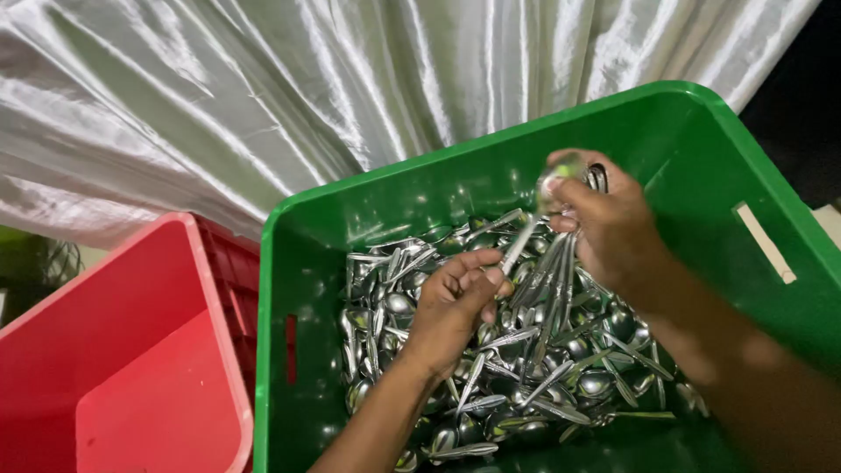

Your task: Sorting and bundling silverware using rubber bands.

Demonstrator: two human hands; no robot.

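shiny white satin cloth [263, 96] draped in folds across the background, behind two plastic crates. green crate [762, 175] at centre and right, deep-walled, slotted handle openings in its sides, bottom heaped with loose steel spoons [543, 385] lying in every direction. red crate [131, 350] just beside it on the left, rim close against the green rim, only bare floor and walls showing in the visible part.

left hand [455, 302] reaching in over the heap, fingers clenched around the handle end of a single spoon [526, 232], which slants up to the right, bowl raised near the other hand. right hand [609, 223] lifted above the heap near the far wall of the green crate, grasping a bundle of spoons [556, 276] by the bowl ends, handles hanging down in a fan toward the pile. bowl of the single spoon right at the fingertips of the right hand; touching or not, cannot tell through the blur. both forearms coming in from the lower edge.
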